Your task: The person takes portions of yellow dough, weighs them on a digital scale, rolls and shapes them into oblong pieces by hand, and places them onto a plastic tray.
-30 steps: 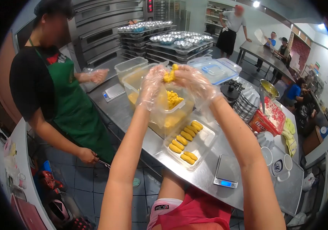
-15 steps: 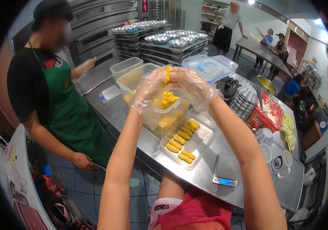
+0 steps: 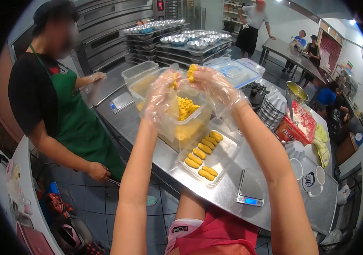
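Both my hands wear clear plastic gloves and are raised over a tall plastic container [image 3: 170, 138] of crumbly yellow dough [image 3: 186, 109]. My left hand [image 3: 162, 87] is closed around a bit of the same dough [image 3: 174, 80], partly hidden by the fingers. Between the fingertips of my right hand [image 3: 214, 85] is a lump of yellow dough [image 3: 192, 73], apart from the left hand's piece. Nearer me, a shallow clear tray [image 3: 224, 166] holds several shaped dough rolls [image 3: 204, 148] in short rows.
A digital scale [image 3: 250, 187] lies right of the tray; another scale [image 3: 122, 103] is farther left. Stacked metal moulds [image 3: 272, 109], a red tub [image 3: 294, 127] and a mug [image 3: 313, 180] stand right. A co-worker in a green apron [image 3: 77, 114] stands left. Stacked mould trays [image 3: 194, 51] are behind.
My hands, close together before with dough between them, have moved apart. The dough now shows as separate pieces, one in each hand.
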{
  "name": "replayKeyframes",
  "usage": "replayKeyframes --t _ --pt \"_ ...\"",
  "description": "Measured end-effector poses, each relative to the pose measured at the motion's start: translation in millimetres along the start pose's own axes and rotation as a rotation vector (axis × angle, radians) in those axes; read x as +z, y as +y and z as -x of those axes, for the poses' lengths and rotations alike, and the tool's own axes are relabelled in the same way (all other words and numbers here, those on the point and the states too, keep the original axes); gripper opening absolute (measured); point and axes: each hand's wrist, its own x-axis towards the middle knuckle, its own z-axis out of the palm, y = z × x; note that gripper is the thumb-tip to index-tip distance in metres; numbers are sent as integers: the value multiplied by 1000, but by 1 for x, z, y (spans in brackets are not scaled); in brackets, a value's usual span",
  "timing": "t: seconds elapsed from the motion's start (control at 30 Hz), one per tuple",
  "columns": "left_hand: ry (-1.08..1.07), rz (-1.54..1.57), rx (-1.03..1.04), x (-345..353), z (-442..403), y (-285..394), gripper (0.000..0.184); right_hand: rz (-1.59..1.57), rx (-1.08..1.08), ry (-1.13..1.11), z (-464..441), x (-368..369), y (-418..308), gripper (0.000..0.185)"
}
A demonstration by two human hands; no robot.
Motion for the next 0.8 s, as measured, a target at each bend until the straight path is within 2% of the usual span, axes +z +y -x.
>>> replayKeyframes --t 0.07,0.17,0.27,0.37,0.47,0.57,0.67,0.77,0.8 --pt "-12 129 -12 -7 -3 1 34 87 -12 -10 7 -1 -3 35" --pt "-12 414 -68 -10 -3 7 25 573 -13 13 20 12 -13 37" --pt "312 496 3 0 -3 9 20 908 -16 -84 25 14 -16 35" --pt "-23 293 99 -10 -5 3 24 934 -168 -16 15 -1 -5 33" --pt "201 102 173 15 4 7 25 925 -163 43 32 11 -27 31" --pt "110 94 229 8 3 6 24 761 -71 84 53 23 -45 32" --pt "39 265 113 12 14 14 28 680 -87 26 61 15 -45 34" --pt "-58 358 54 23 37 21 38 597 -158 18 80 22 -48 28" --pt "-352 610 -85 16 30 15 44 553 -189 11 84 21 -48 28"
